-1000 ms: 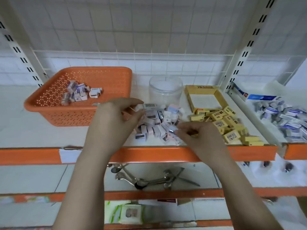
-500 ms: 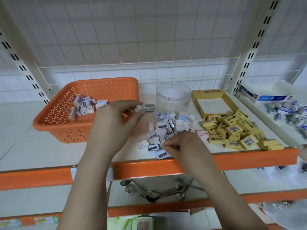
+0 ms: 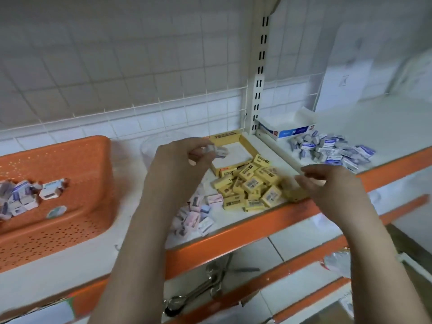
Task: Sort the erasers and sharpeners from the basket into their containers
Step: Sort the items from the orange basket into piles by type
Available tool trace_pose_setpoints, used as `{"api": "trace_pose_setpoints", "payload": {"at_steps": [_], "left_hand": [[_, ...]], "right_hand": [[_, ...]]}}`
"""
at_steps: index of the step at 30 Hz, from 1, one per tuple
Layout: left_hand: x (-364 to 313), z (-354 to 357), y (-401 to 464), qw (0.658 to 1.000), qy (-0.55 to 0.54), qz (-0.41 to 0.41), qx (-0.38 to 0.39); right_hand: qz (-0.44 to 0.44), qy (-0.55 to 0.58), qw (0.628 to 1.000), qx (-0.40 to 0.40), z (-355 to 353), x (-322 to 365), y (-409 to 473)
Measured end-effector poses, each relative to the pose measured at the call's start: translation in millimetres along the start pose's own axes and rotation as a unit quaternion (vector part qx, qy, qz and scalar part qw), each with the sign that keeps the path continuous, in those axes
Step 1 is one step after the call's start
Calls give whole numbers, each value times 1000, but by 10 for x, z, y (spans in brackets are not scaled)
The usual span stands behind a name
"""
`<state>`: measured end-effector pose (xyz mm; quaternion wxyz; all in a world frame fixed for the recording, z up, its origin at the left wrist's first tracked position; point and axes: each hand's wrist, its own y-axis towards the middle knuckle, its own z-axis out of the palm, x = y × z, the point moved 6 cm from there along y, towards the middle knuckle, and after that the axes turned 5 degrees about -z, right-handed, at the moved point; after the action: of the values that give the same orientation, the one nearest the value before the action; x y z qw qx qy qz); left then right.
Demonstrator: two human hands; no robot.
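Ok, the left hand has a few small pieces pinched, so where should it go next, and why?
Probably a short move left and back to drop them in the clear jar. The left hand pinches small pale sharpeners above the open yellow box, whose loose mates are yellow erasers. The pinched pieces look like the pastel pile on the shelf, not those erasers.

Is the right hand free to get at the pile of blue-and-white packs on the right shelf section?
Probably yes. The right hand hovers above the shelf's front edge, apparently holding nothing, with the blue-and-white packs lying loose just beyond it. Only the low divider between the shelf sections lies between them.
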<state>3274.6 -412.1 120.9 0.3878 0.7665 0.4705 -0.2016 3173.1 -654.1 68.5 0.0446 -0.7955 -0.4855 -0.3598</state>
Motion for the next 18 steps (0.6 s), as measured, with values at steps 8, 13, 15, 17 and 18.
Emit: {"api": "trace_pose_setpoints", "payload": {"at_steps": [8, 13, 15, 17, 18], "left_hand": [[-905, 1618, 391, 991, -107, 29, 75], [-1161, 2355, 573, 992, -68, 13, 106], [-1164, 2491, 600, 993, -59, -7, 98], [-1183, 2571, 620, 996, -35, -13, 82], [-1198, 2600, 634, 997, -19, -13, 74]], "right_hand": [[27, -42, 999, -13, -742, -936, 358], [9, -55, 998, 4, -989, -1302, 534], [0, -43, 999, 11, -1031, -1384, 580], [-2, -26, 1000, 12, -1059, -1438, 615], [-2, -20, 1000, 11, -1066, -1457, 631]]}}
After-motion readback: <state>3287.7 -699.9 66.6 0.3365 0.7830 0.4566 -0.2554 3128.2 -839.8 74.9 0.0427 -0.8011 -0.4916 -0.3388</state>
